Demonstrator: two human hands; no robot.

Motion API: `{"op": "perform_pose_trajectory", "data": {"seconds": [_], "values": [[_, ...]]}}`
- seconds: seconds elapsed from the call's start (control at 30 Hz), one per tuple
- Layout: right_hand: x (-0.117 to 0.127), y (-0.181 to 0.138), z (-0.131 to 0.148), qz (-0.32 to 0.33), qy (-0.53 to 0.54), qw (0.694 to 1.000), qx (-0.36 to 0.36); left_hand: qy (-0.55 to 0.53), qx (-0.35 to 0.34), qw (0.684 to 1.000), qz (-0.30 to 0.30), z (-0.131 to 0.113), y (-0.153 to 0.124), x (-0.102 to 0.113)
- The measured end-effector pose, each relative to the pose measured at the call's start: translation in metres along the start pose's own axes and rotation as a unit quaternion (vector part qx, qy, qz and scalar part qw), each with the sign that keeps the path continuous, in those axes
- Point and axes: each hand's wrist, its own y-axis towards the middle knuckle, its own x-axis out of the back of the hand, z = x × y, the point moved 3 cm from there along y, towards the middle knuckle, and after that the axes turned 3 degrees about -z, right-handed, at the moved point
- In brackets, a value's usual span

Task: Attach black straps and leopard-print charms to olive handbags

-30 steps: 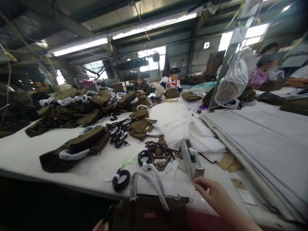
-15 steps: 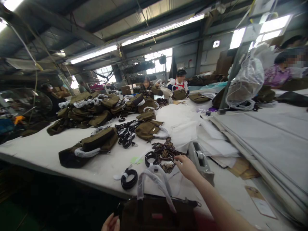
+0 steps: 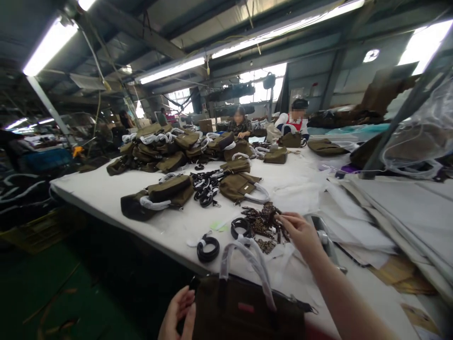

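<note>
My right hand point(image 3: 300, 231) reaches over the white table and its fingertips touch a heap of leopard-print pieces point(image 3: 264, 224); whether it grips one I cannot tell. My left hand point(image 3: 179, 314) holds the left end of a dark brown bag point(image 3: 244, 311) at the table's near edge. The bag's handles point(image 3: 247, 267) are wrapped in white. Two black coiled straps lie just beyond the bag, one point(image 3: 207, 249) to the left and one point(image 3: 241, 227) beside the leopard-print heap.
Olive bags point(image 3: 159, 198) and a large pile of them point(image 3: 170, 148) lie on the white table point(image 3: 106, 189). A tape dispenser point(image 3: 323, 236) sits behind my right wrist. Stacked grey sheets point(image 3: 403, 212) fill the right. Two people point(image 3: 269, 123) work at the far end.
The view has swung left. My right hand moved from beside the tape dispenser forward to the leopard-print heap. My left hand has come further into view on the bag.
</note>
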Motion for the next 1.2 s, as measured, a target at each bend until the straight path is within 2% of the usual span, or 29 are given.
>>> {"op": "perform_pose_trajectory", "data": {"seconds": [0.07, 0.17, 0.27, 0.33, 0.4, 0.5, 0.6, 0.67, 0.73, 0.83, 0.9, 0.97, 1.07, 1.13, 1.2], "values": [[0.023, -0.021, 0.024, -0.003, 0.064, 0.998, 0.016, 0.023, -0.044, 0.996, 0.069, -0.028, -0.006, -0.011], [0.045, -0.06, 0.054, 0.025, 0.194, 0.981, -0.014, 0.059, -0.136, 0.972, 0.18, -0.072, -0.017, -0.029], [0.041, -0.099, 0.072, 0.11, 0.262, 0.957, -0.067, 0.061, -0.201, 0.945, 0.25, -0.105, -0.028, -0.047], [0.025, -0.124, 0.074, 0.187, 0.31, 0.923, -0.129, 0.055, -0.192, 0.934, 0.297, -0.117, -0.033, -0.059], [0.005, -0.146, 0.071, 0.261, 0.356, 0.868, -0.228, 0.058, -0.165, 0.926, 0.335, -0.119, -0.036, -0.07], [-0.018, -0.171, 0.064, 0.321, 0.417, 0.777, -0.345, 0.06, -0.108, 0.918, 0.376, -0.108, -0.037, -0.079], [-0.026, -0.183, 0.062, 0.364, 0.49, 0.692, -0.385, 0.027, -0.012, 0.919, 0.393, -0.088, -0.033, -0.075], [-0.026, -0.186, 0.061, 0.391, 0.509, 0.659, -0.392, 0.01, 0.035, 0.924, 0.38, -0.075, -0.029, -0.067], [-0.026, -0.187, 0.058, 0.395, 0.496, 0.673, -0.381, 0.009, 0.052, 0.929, 0.366, -0.067, -0.024, -0.057], [-0.028, -0.187, 0.053, 0.388, 0.454, 0.723, -0.348, 0.035, 0.041, 0.929, 0.365, -0.065, -0.017, -0.045], [-0.029, -0.188, 0.05, 0.393, 0.428, 0.747, -0.323, 0.074, -0.018, 0.924, 0.374, -0.073, -0.015, -0.04], [-0.03, -0.189, 0.051, 0.403, 0.406, 0.767, -0.291, 0.113, -0.106, 0.909, 0.388, -0.085, -0.017, -0.038], [-0.03, -0.19, 0.056, 0.414, 0.381, 0.795, -0.226, 0.129, -0.186, 0.869, 0.44, -0.1, -0.031, -0.045], [-0.03, -0.191, 0.059, 0.413, 0.358, 0.817, -0.181, 0.137, -0.19, 0.847, 0.477, -0.103, -0.044, -0.055], [-0.03, -0.192, 0.059, 0.401, 0.329, 0.841, -0.15, 0.155, -0.181, 0.839, 0.489, -0.101, -0.053, -0.065]]}}
